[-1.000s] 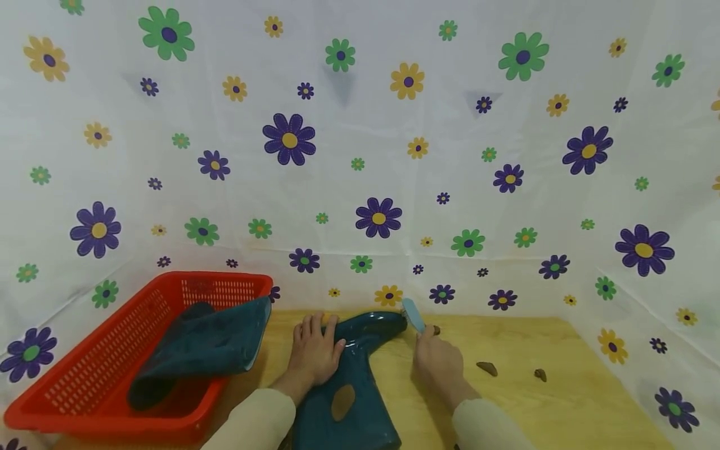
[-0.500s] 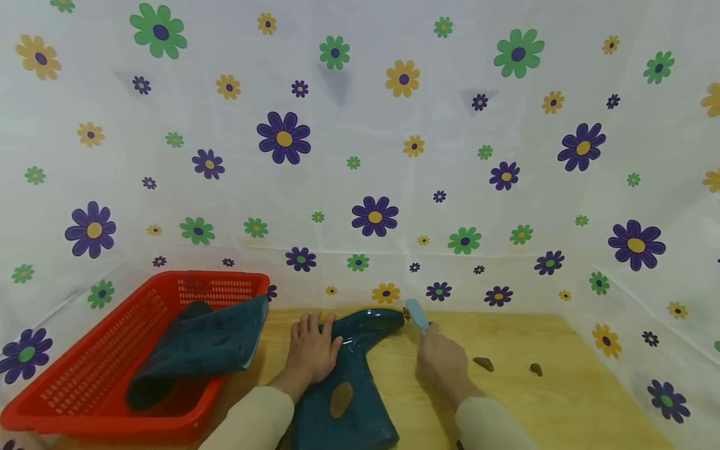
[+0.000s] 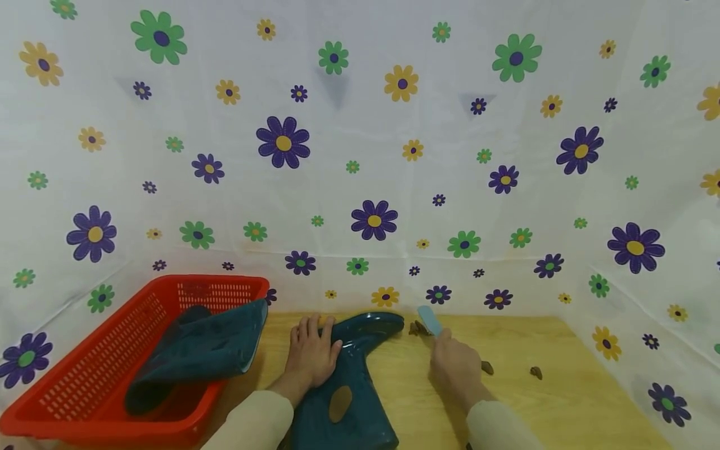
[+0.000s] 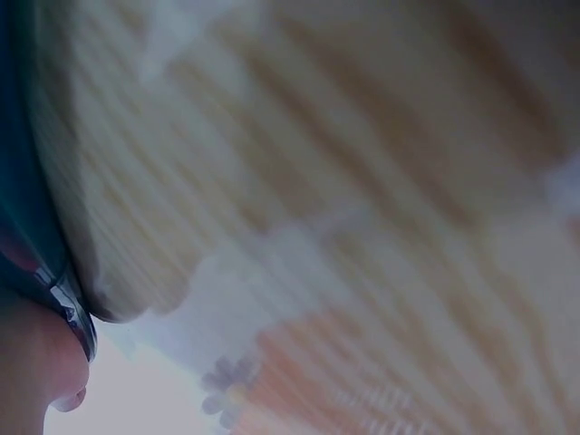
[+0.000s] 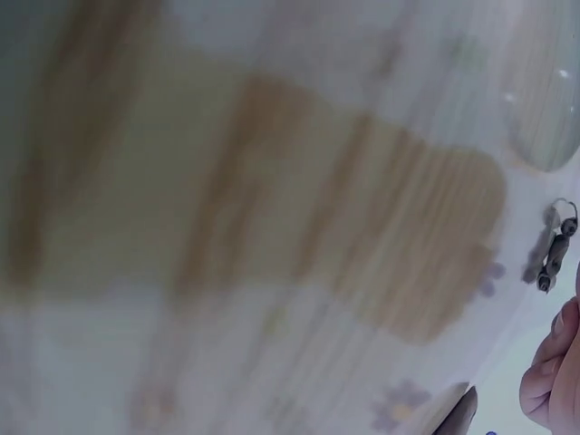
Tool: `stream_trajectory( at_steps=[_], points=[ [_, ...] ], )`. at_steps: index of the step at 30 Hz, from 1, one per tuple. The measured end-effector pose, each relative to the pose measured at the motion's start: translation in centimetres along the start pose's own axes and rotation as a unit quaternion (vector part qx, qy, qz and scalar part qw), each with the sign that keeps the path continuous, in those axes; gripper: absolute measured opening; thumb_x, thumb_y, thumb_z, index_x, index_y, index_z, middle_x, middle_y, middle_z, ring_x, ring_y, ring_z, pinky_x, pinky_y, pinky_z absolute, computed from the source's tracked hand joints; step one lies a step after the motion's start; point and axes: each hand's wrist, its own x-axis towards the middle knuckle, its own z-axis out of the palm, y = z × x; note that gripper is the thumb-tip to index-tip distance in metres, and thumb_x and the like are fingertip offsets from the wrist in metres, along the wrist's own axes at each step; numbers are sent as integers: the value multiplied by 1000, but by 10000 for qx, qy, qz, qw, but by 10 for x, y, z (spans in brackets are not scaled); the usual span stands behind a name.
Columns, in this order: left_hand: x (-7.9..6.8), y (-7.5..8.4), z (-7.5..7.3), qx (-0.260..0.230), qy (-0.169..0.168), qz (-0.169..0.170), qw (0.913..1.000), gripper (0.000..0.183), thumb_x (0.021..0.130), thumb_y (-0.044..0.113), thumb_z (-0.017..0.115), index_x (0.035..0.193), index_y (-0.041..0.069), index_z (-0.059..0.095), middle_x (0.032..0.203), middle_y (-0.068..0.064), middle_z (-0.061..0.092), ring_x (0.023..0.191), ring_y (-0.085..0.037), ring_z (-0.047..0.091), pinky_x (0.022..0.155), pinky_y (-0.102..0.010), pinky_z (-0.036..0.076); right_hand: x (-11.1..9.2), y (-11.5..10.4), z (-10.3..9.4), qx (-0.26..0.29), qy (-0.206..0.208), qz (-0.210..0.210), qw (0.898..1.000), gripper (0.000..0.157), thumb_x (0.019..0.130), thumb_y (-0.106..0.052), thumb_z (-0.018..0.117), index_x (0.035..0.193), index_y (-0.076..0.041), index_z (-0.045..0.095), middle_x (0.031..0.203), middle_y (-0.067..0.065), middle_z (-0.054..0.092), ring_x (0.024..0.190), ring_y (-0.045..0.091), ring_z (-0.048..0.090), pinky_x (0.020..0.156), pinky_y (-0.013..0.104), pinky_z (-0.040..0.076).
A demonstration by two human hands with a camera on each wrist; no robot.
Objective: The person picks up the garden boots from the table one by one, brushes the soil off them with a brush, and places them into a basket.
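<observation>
A glossy dark teal rain boot (image 3: pixel 351 350) lies on its side in the head view, toe pointing right, with a brown patch on its shaft. My left hand (image 3: pixel 312 353) holds it at the heel and ankle. In the left wrist view a fingertip (image 4: pixel 68 358) lies along the boot's edge (image 4: pixel 23 181). My right hand (image 3: pixel 457 365) grips a small light-blue tool (image 3: pixel 430 320) with a flat, rounded head; its underside is hidden. Brown clumps (image 3: pixel 416 328) lie right beside that head, just off the toe. Only curled fingers (image 5: pixel 551 358) show in the right wrist view.
At the left stands a red plastic basket (image 3: pixel 202 415) with a second teal boot (image 3: pixel 205 344) leaning over its rim. More brown pieces (image 3: pixel 536 373) lie on the wooden tabletop (image 3: pixel 568 400) to the right. A white flowered sheet (image 3: pixel 337 187) surrounds the table.
My right hand has moved right with the light-blue tool, away from the boot's toe. Brown clumps now show between toe and tool. My left hand stays on the boot.
</observation>
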Motion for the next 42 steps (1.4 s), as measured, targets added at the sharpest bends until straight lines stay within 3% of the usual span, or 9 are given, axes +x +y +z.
stream_trajectory(
  at_steps=[9,14,19,23,29,31,38,42],
  points=[
    [-1,0,1,-13,17,21,10000,54,103,41,49,147,12,37,146,-22,31,133,-43,28,112,-59,25,-3,9,1,-44,66,-228,9997,26,106,-22,38,100,2,48,63,7,47,49,19,50,40,34,41],
    [-1,1,1,8,-33,-2,10000,53,104,41,48,147,13,37,147,-21,31,134,-42,28,113,-58,24,-5,7,-1,117,424,-849,9954,19,105,-17,43,99,0,48,76,9,48,60,21,49,49,36,44],
    [0,2,-2,19,-68,-18,10000,54,104,42,47,148,13,36,147,-21,31,134,-42,28,113,-58,24,-9,-1,-6,333,901,-1764,9796,13,102,-15,53,98,-3,49,75,7,48,59,17,44,48,33,41],
    [0,2,-2,-11,-39,19,10000,54,103,42,48,147,13,37,147,-21,31,134,-42,28,113,-58,25,-11,-6,-6,473,953,-2331,9666,14,101,-20,56,100,-7,50,72,1,46,58,11,39,50,26,36],
    [-2,-1,0,-83,125,46,9999,54,102,39,52,146,11,38,146,-22,33,132,-42,29,112,-58,25,-22,-19,-7,680,5,-3065,9494,21,108,-32,43,107,-14,53,79,-7,45,64,6,39,58,22,37],
    [-3,-1,0,-109,139,40,9998,54,101,39,53,146,11,39,146,-21,33,132,-42,29,112,-59,25,-27,-27,-10,593,-120,-3314,9416,23,108,-33,41,108,-15,55,81,-7,44,65,6,38,57,20,36],
    [-4,0,-3,-15,-72,-41,10000,56,102,42,50,148,12,37,147,-21,31,135,-42,27,113,-58,25,-38,-52,-11,35,833,-3801,9212,17,102,-28,57,108,-14,64,80,-4,49,64,7,40,52,18,37],
    [-5,1,-4,21,-6,24,10000,54,102,40,51,147,11,38,146,-22,32,132,-42,29,111,-58,27,-38,-57,-7,-179,1024,-3915,9143,17,100,-28,59,105,-14,68,80,-3,52,62,8,44,52,20,41]
  ],
)
